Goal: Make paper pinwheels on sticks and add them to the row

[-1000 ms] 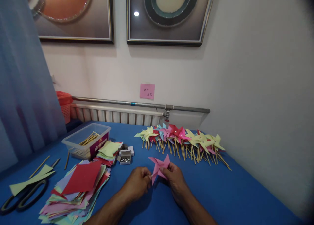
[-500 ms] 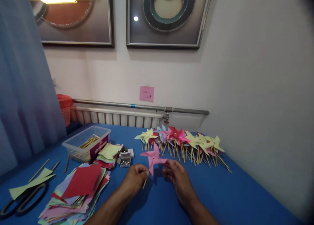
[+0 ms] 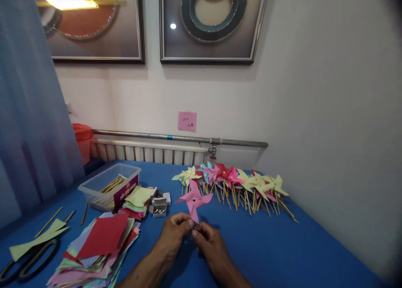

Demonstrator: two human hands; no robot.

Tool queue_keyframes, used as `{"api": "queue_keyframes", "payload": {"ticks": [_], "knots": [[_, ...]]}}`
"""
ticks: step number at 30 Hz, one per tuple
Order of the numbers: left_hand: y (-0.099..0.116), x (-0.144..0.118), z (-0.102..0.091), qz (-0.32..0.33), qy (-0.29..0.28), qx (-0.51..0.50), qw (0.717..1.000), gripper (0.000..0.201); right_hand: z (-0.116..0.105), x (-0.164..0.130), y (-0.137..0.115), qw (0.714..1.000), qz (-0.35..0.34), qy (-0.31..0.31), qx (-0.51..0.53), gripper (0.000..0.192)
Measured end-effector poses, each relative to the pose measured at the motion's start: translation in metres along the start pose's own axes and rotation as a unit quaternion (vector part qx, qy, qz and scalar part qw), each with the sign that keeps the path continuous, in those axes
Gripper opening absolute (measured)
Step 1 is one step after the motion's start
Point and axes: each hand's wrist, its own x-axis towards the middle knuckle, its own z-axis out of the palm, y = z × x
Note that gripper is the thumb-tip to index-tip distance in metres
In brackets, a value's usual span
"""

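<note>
A pink paper pinwheel (image 3: 194, 199) stands upright in front of me, a pin head at its centre. Below its blades, my left hand (image 3: 176, 233) is closed, thumb and forefinger pinching the stick, which the fingers mostly hide. My right hand (image 3: 209, 242) is closed right beside it, its fingertips at the lower part of the same stick. Behind, finished pinwheels (image 3: 224, 175) in yellow, red, pink and blue lie in a row with their sticks towards me. To the left of my hands sits a small open box of pins (image 3: 159, 208).
A clear plastic box (image 3: 86, 193) with wooden sticks stands at the left, near a small pile of paper (image 3: 138, 198). Closer lies a big stack of coloured paper (image 3: 100, 242). Black-handled scissors (image 3: 39, 258) lie under pale green paper pieces (image 3: 40, 237). A wall borders the blue table (image 3: 282, 254).
My right hand has moved from the blade edge down and left to the stick beside my left hand. The pinwheel has turned slightly and now faces me more squarely.
</note>
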Motion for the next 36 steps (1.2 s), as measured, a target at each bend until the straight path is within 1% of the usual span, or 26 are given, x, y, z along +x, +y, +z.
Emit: {"api": "queue_keyframes", "payload": {"ticks": [4,9,14,19,21,27,33,36], "knots": [[-0.006,0.001,0.003,0.002,0.01,-0.011,1.0,0.032,0.0,0.001,-0.001,1.0,0.004,0.001,0.019,0.023],[-0.013,0.004,0.003,-0.002,-0.015,-0.04,0.999,0.034,0.001,0.004,-0.001,1.0,0.006,0.017,0.018,0.023],[-0.009,0.004,0.001,0.012,0.028,-0.016,0.999,0.03,0.001,0.007,0.003,1.0,0.009,0.013,0.022,0.03],[-0.005,0.004,0.004,0.034,0.026,0.015,0.999,0.029,0.004,0.004,-0.001,1.0,0.007,0.016,0.02,0.037],[-0.007,0.005,0.006,0.042,0.037,0.029,0.998,0.029,0.005,0.003,-0.004,1.0,0.003,0.014,0.021,0.038],[-0.011,0.007,0.01,0.065,0.075,0.077,0.992,0.028,0.007,0.005,-0.002,1.0,-0.006,-0.001,0.006,0.031],[-0.007,0.005,0.009,0.066,0.082,0.077,0.991,0.024,0.007,0.007,0.003,1.0,-0.001,0.001,-0.005,0.021],[-0.005,0.006,0.006,0.078,0.096,0.091,0.988,0.019,0.006,0.005,0.001,1.0,0.001,-0.012,-0.002,0.015]]}}
